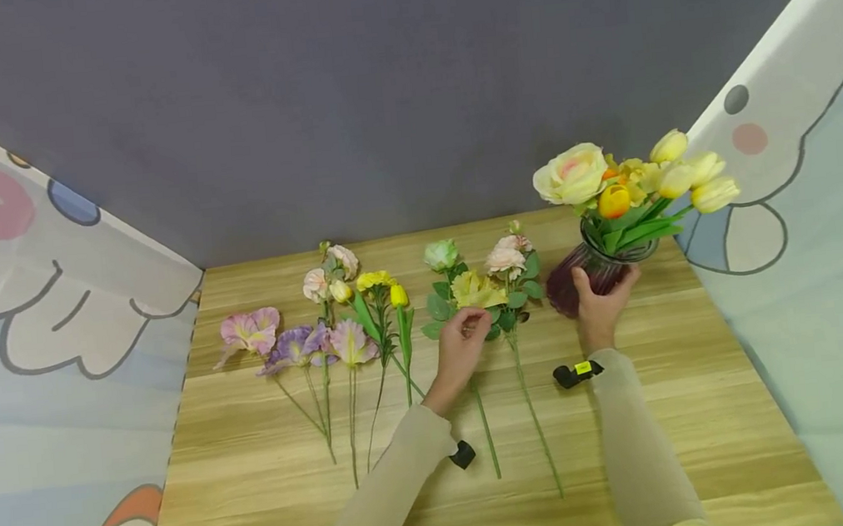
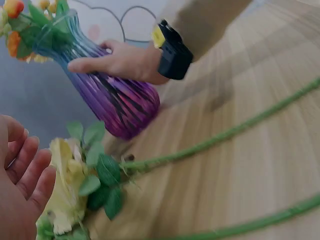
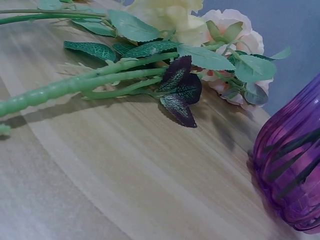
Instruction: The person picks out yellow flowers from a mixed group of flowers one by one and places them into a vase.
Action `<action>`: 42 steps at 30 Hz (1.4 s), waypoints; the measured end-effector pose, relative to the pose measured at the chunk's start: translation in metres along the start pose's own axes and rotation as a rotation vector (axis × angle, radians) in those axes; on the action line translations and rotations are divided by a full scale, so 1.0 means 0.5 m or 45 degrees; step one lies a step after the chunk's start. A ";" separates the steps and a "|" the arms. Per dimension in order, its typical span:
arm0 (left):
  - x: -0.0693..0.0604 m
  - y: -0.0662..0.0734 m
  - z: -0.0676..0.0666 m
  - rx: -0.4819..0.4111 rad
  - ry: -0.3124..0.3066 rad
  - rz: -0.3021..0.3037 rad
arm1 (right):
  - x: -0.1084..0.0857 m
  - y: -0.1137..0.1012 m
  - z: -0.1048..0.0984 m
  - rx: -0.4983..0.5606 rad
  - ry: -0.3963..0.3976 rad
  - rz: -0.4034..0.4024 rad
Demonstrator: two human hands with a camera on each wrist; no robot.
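Observation:
The right hand (image 1: 600, 307) grips the side of a purple glass vase (image 1: 563, 286), which leans to one side in the head view. The vase holds a large cream rose (image 1: 572, 175), an orange tulip (image 1: 614, 202) and several pale yellow tulips (image 1: 714, 195). The left hand (image 1: 463, 344) is just in front of a yellow flower (image 1: 478, 290), fingers loosely bent with nothing seen in them. In the left wrist view the left hand (image 2: 22, 180) is beside that flower (image 2: 67, 185), and the right hand (image 2: 120, 64) lies across the vase (image 2: 127, 107). The right wrist view shows only the vase (image 3: 295, 160).
Flowers lie across the wooden table (image 1: 263, 511): pink (image 1: 250, 332) and purple (image 1: 297, 346) ones at the left, yellow ones (image 1: 374, 280) in the middle, a green one (image 1: 441, 255) and a pink one (image 1: 507, 259) between the hands. A grey panel (image 1: 348, 111) stands behind.

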State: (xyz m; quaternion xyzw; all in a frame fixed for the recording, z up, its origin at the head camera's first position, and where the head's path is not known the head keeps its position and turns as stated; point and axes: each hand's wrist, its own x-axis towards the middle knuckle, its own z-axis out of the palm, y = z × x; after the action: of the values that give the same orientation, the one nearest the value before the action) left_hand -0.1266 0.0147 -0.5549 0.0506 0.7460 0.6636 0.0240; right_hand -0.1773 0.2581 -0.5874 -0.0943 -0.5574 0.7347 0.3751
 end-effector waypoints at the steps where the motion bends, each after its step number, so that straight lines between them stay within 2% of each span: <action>1: -0.006 -0.004 -0.005 0.000 0.006 -0.020 | -0.001 -0.002 0.001 -0.006 0.010 0.001; 6: -0.031 -0.022 -0.036 0.004 0.039 -0.061 | -0.010 -0.025 0.015 -0.021 0.036 0.001; 9: -0.045 -0.025 -0.057 0.018 0.061 -0.057 | -0.019 -0.044 0.027 -0.038 0.035 -0.018; 12: -0.060 -0.026 -0.080 0.047 0.086 -0.036 | -0.023 -0.053 0.034 -0.060 0.033 -0.037; 16: -0.076 -0.037 -0.111 0.093 0.120 0.044 | -0.025 -0.054 0.033 -0.066 0.038 -0.043; 19: -0.090 -0.047 -0.135 0.110 0.143 0.074 | -0.026 -0.052 0.029 -0.074 0.028 -0.028; 23: -0.103 -0.060 -0.171 0.146 0.167 0.038 | -0.027 -0.056 0.022 -0.089 -0.006 0.021; 27: -0.110 -0.071 -0.209 0.195 0.229 0.027 | -0.024 -0.071 0.018 -0.156 -0.051 0.096; 31: -0.115 -0.078 -0.242 0.234 0.303 0.015 | -0.019 -0.095 0.007 -0.301 -0.148 0.142; 35: -0.119 -0.083 -0.264 0.319 0.323 0.024 | -0.010 -0.119 -0.014 -0.408 -0.299 0.104; 39: -0.124 -0.086 -0.275 0.420 0.328 0.042 | 0.018 -0.116 -0.040 -0.337 -0.451 0.054; 42: -0.127 -0.089 -0.276 0.468 0.337 0.017 | 0.043 -0.109 -0.052 -0.251 -0.542 0.048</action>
State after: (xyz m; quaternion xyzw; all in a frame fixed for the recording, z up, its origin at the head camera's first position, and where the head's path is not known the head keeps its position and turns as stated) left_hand -0.0798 -0.1335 -0.5847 -0.0285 0.8506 0.5175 -0.0883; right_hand -0.1537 0.2972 -0.5424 0.0161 -0.6912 0.6868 0.2242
